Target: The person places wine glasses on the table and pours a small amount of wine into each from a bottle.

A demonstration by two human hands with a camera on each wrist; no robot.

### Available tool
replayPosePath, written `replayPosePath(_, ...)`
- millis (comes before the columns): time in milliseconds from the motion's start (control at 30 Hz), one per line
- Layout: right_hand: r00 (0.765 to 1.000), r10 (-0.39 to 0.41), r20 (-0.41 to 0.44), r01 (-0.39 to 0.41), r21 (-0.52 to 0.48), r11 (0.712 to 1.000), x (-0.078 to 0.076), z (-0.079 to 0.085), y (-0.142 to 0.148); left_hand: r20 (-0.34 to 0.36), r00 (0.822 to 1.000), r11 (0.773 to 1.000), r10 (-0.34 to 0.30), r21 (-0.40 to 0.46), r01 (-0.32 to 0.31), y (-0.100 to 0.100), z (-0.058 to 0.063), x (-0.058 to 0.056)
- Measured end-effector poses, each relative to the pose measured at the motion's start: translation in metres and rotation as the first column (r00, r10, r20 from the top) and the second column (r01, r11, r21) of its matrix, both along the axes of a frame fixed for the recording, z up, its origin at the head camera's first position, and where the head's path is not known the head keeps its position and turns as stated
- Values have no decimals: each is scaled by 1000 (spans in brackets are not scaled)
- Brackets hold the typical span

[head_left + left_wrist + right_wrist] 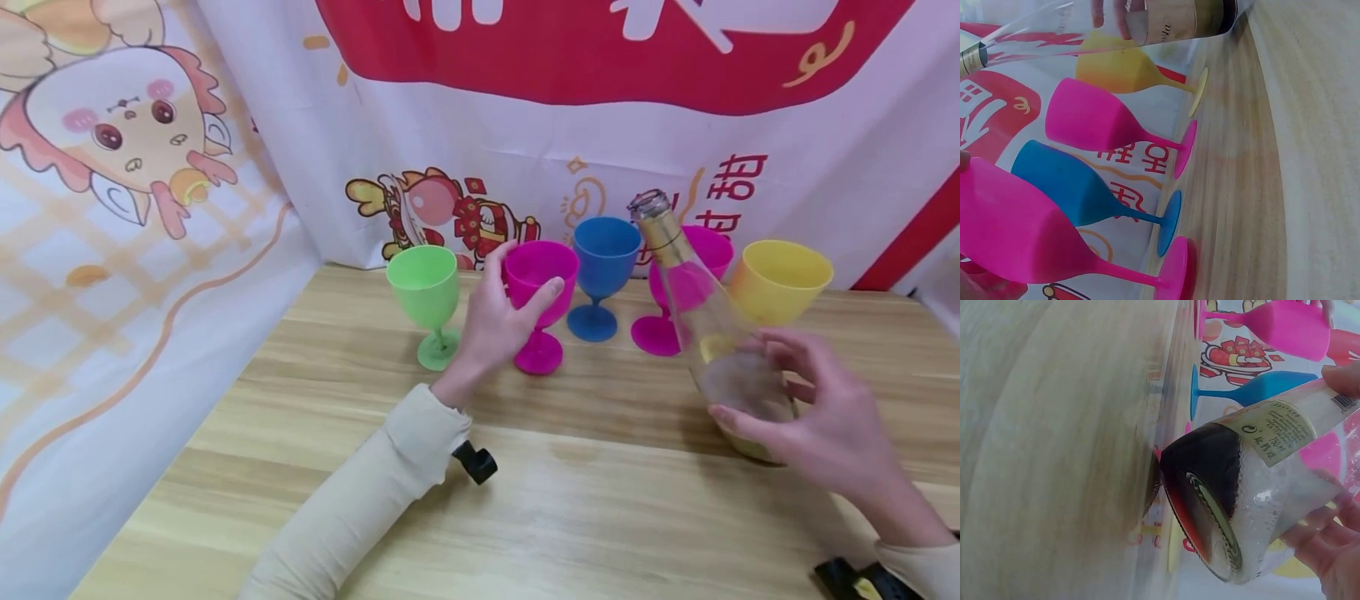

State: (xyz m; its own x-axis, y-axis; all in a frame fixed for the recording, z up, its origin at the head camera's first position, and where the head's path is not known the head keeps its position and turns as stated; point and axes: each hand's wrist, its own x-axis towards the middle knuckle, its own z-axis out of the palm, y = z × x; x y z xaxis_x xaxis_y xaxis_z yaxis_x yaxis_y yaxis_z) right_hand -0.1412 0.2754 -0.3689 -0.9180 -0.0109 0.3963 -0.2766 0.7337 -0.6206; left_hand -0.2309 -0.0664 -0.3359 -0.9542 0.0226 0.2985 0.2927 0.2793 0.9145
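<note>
My left hand (495, 321) grips the bowl of a pink plastic goblet (538, 354), thumb across the front and fingers at the far side. The goblet stands upright on the wooden table. My right hand (832, 421) holds a clear glass bottle (738, 379) by its lower body. The bottle leans to the left, its open mouth high and in front of a second pink goblet (660, 333). A pale label and dark liquid in the bottom of the bottle (1272, 434) show in the right wrist view. Whether the bottle's base touches the table, I cannot tell.
A green goblet (424, 283) stands left of my left hand. Between the two pink ones is a blue goblet (596, 287), and a yellow goblet (783, 279) is at the right. Behind the wooden table (600, 517) hangs a printed cloth (480, 125).
</note>
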Motion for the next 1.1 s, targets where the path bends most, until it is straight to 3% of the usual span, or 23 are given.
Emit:
replayPosePath(333,999,31,19,-29,-88,996,0,-2,0,-16,997,997,75,11,-75,3,-1,-17)
replayPosePath(667,996,79,37,-73,-138,988,-1,-2,6,-19,996,996,89,4,-89,2,-3,-33)
replayPosePath(900,993,99,56,-90,-151,985,-3,-3,11,-5,995,995,100,-11,-100,0,-5,-37)
replayPosePath(1100,991,127,40,-119,-150,981,-5,-5,13,-66,994,995,91,-45,-94,-1,1,-34)
